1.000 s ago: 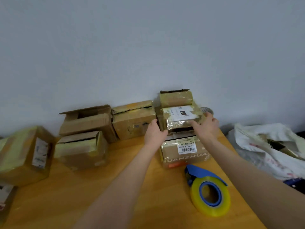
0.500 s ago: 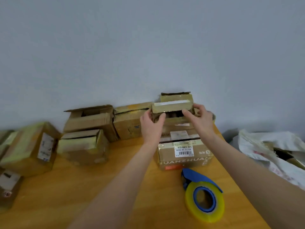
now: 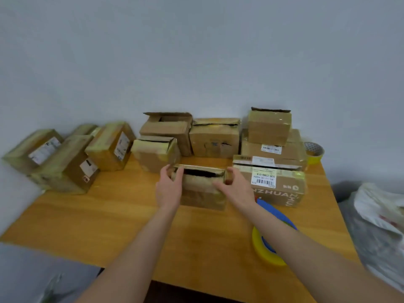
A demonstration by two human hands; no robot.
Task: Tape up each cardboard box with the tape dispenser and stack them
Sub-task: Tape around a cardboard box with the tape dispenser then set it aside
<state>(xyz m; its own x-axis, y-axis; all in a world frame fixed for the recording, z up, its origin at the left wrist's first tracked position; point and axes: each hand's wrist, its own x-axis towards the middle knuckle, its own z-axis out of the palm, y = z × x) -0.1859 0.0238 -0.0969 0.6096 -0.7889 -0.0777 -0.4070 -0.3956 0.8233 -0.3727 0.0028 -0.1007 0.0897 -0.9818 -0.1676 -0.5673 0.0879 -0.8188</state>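
Head cam: small brown cardboard box with the gaping top slit [image 3: 202, 193] is off the far-right stack of boxes [image 3: 270, 130] and now sits mid-table, just left of the labelled carton [image 3: 282, 189]. Left hand [image 3: 169, 189] and right hand [image 3: 237, 190] clamp its ends, fingers curled round. It's not sealed yet, so I'd guess the blue tape dispenser with the yellow roll [image 3: 265, 252], near right, is next.

Left hand [image 3: 169, 189] and right hand [image 3: 237, 189] grip a small open-topped box [image 3: 202, 191] on the table [image 3: 109, 226]. Tape dispenser [image 3: 269, 241] lies beneath the right forearm.

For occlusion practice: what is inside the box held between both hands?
The held box shows only a dark gap between its top flaps. The left hand and right hand grip its sides; flaps hide any contents.
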